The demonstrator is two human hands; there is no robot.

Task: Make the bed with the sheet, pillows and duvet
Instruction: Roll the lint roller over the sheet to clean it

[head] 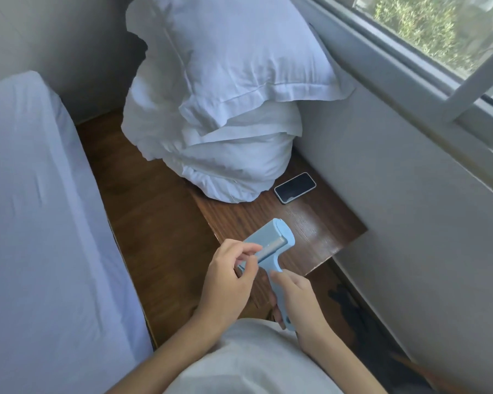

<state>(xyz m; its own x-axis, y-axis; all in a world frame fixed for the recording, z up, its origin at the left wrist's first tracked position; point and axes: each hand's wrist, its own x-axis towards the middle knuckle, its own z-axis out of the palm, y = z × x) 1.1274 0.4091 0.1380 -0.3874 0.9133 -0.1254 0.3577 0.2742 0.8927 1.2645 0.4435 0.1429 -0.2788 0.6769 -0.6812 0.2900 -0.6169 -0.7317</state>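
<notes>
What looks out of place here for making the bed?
The pillows are piled on the wooden bedside table beside a phone, not on the bed. Both hands hold a blue lint roller.

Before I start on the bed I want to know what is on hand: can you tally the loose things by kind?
Pillows: 2, one stacked on the other on the wooden nightstand.
Phones: 1, phone lying flat beside the pillows.
Lint rollers: 1, blue lint roller; right hand grips its handle, left hand pinches at the roller head.
Total: 4.
</notes>
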